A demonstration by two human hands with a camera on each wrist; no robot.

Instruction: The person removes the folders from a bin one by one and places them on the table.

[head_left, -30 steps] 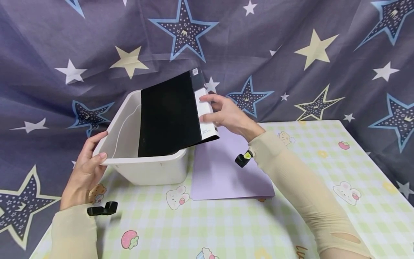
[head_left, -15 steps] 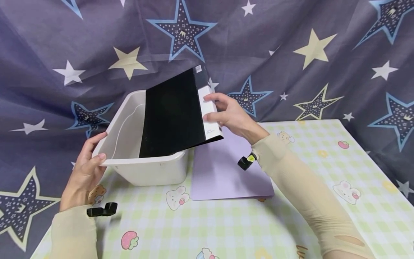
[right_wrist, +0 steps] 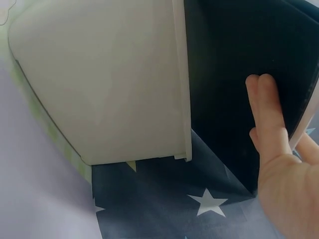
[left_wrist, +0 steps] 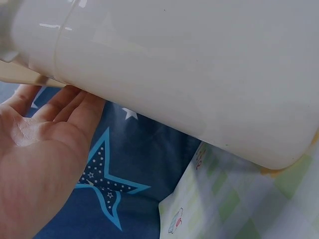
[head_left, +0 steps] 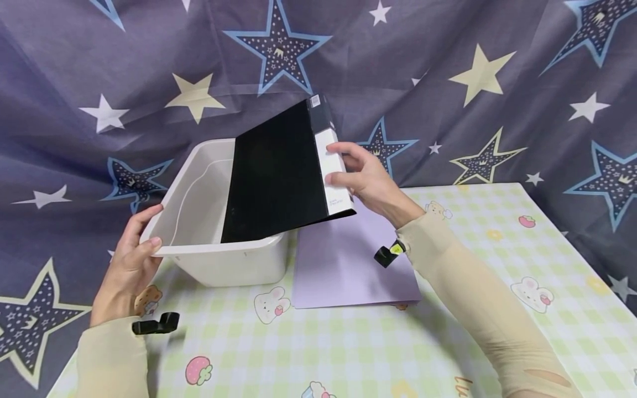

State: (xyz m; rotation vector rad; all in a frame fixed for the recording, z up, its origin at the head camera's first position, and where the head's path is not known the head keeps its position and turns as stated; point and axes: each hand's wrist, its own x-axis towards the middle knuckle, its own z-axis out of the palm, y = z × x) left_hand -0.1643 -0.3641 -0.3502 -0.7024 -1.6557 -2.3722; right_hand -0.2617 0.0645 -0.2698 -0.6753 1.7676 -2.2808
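A black file folder (head_left: 276, 174) with a white spine label (head_left: 332, 166) slants up out of a white plastic bin (head_left: 224, 265). My right hand (head_left: 370, 179) grips the folder at its spine, thumb and a finger over the label. In the right wrist view, other fingers (right_wrist: 269, 109) lie against the folder's underside. The folder's lower left part is inside the bin, partly behind the front rim. My left hand (head_left: 134, 251) holds the bin's left rim, thumb on top. From the left wrist, the fingers (left_wrist: 82, 107) reach under that rim along the outer wall.
A lilac sheet (head_left: 348, 265) lies flat to the right of the bin, partly under the folder and right arm. The table has a green checked cloth (head_left: 239, 348) with cartoon prints. A dark star-patterned curtain (head_left: 398, 66) hangs behind.
The folder has moved right and slightly up with my right hand, so more of the bin's inside shows. My left hand and the bin stay almost where they were.
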